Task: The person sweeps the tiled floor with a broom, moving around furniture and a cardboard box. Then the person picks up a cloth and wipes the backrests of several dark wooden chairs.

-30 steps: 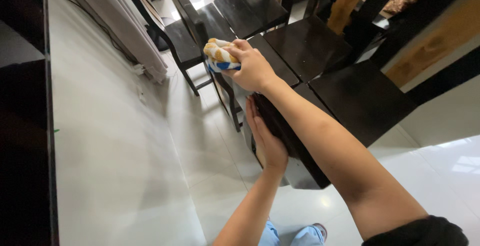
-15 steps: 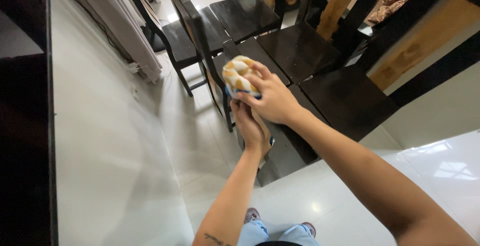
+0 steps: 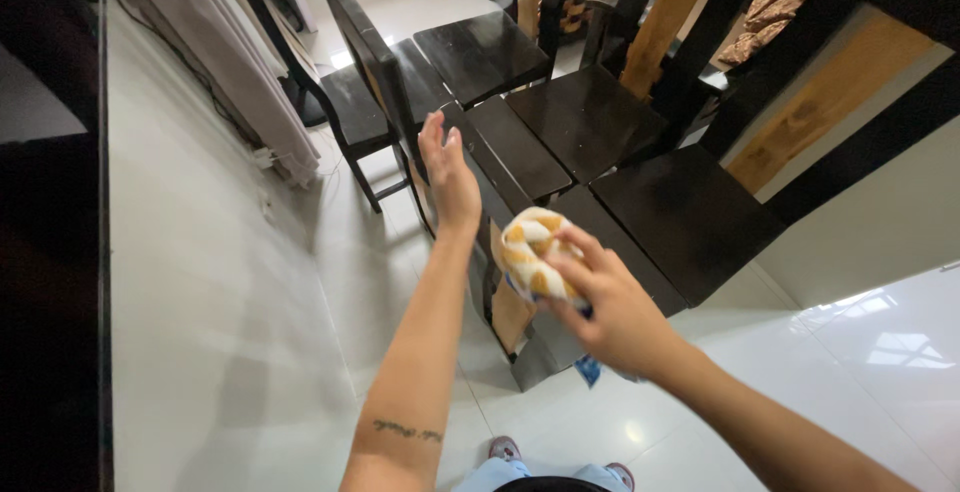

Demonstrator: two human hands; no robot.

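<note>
Down at the lower middle of the frame, the right hand (image 3: 605, 317) was closed around a bunched cloth (image 3: 533, 256), orange-and-white checked with a scrap of blue showing below the wrist. The fingers (image 3: 572, 274) were curled over its top, clamped on the wad, which sat against the top edge of the nearest chair back (image 3: 500, 214) just right of centre. It looked soft and light to me, the sort of thing that squashes to whatever shape a fist gives it; a whole-hand grip over the bundle, as here, seemed the sensible hold, since a loose corner would trail and flop.

A little further up, left of centre, the left hand (image 3: 447, 167) was flat and open, fingers together and stretched, palm against the side of that same dark wooden chair back near its far end. The chair struck me as stiff and fairly heavy, glossy enough to be slick under a palm, best steadied by the top rail.

Beyond it, dark square chair seats (image 3: 590, 117) crowded the upper middle, set edge to edge. A pale glossy tiled floor (image 3: 230, 332) filled the left side, and a light curtain (image 3: 240, 82) hung in the upper left. Wood-and-black furniture panels (image 3: 830, 92) stood at the upper right.
</note>
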